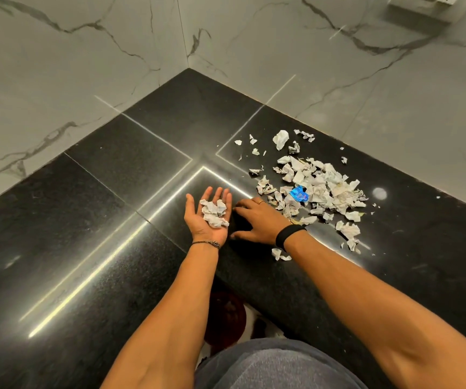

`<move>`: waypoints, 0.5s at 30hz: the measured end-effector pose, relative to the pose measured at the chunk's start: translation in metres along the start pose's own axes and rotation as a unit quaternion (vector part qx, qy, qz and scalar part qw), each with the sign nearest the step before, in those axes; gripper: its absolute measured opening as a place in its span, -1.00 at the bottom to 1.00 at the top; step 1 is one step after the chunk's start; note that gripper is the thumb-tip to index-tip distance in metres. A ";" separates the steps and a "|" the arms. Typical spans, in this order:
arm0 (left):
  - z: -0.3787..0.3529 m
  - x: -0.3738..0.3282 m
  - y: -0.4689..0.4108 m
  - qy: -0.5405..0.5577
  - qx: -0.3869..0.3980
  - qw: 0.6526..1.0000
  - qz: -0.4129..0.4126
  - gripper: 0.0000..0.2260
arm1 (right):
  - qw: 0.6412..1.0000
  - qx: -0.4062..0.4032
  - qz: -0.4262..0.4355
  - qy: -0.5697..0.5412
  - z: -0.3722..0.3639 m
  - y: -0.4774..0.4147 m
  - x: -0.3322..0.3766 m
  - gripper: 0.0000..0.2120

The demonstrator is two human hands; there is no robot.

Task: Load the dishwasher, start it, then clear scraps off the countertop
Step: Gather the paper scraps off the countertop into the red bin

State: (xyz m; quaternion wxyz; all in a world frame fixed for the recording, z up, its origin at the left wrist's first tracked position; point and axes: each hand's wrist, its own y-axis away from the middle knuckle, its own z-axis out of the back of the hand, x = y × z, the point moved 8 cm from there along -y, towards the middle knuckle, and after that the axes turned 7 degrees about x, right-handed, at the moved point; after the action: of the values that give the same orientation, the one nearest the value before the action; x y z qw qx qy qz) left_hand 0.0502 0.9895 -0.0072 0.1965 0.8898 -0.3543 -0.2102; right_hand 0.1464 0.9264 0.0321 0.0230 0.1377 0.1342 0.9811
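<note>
At a corner of a black stone countertop (99, 192), a person gathers torn paper. The left hand (198, 221) lies palm up, fingers straight and apart, serving as a tray for a small clump of crumpled scraps (214, 213). Nothing is pinched.

Just beside it, the right hand (257, 220) rests palm down on the stone. Its fingers are spread and reach towards the left palm, gripping nothing.

The main pile of scraps (321, 186) lies to the right of that hand, its nearest pieces close to the knuckles and wrist. It runs in a loose band from the far wall towards the counter's near edge. A blue wrapper (299, 194) sits at the pile's left fringe, and a stray scrap (279, 254) lies close beside the right forearm.

The right hand is plainly the nearer one. The next move probably calls for it to reach back rightward and sweep or lift more paper across to the waiting left palm, which lies well apart from the pile.

Below the counter's edge, between the forearms, a dark red round container (226, 313), possibly a bin, shows dimly. Its contents cannot be made out.
</note>
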 end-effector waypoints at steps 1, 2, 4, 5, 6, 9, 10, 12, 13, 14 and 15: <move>0.001 0.000 -0.001 0.002 -0.003 1.000 0.001 -0.40 | 1.000 -0.002 0.014 0.006 -0.001 0.005 0.001 -0.27; 0.001 0.001 -0.002 0.003 -0.004 1.000 0.003 -0.40 | 1.000 -0.003 0.025 0.007 -0.003 0.012 0.000 -0.30; 0.000 0.003 -0.003 0.005 -0.005 1.000 0.010 -0.40 | 0.999 -0.008 0.039 -0.001 -0.006 0.022 -0.004 -0.41; -0.001 0.005 -0.003 0.005 -0.005 1.000 0.017 -0.41 | 0.999 -0.012 0.038 -0.006 -0.007 0.027 -0.004 -0.48; -0.002 0.008 -0.002 0.006 -0.006 1.000 0.022 -0.42 | 0.999 -0.020 0.037 -0.008 -0.007 0.031 -0.004 -0.55; -0.005 0.015 0.001 0.004 -0.009 0.999 0.035 -0.44 | 0.997 -0.068 0.031 0.007 -0.007 0.043 -0.001 -0.72; -0.007 0.017 0.001 0.002 -0.008 0.999 0.040 -0.44 | 0.996 -0.087 0.025 0.013 -0.006 0.047 0.000 -0.76; -0.010 0.020 0.001 -0.002 -0.004 0.999 0.049 -0.44 | 0.994 -0.109 0.003 0.018 -0.003 0.051 0.000 -0.82; -0.011 0.021 0.002 -0.005 -0.001 0.999 0.053 -0.44 | 0.994 -0.111 -0.016 0.007 0.000 0.051 -0.002 -0.83; -0.013 0.022 0.003 -0.007 0.003 0.998 0.056 -0.44 | 0.993 -0.107 -0.043 -0.020 0.001 0.051 -0.005 -0.82; -0.014 0.024 0.005 -0.009 0.006 0.998 0.059 -0.44 | 0.989 -0.111 -0.080 -0.062 0.003 0.051 -0.011 -0.82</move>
State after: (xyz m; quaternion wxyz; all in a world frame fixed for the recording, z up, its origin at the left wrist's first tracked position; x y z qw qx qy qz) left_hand 0.0705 0.9722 0.0013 0.2000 0.8665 -0.4095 -0.2040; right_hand 0.1578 0.8773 0.0455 0.1252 0.1840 0.0329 0.9744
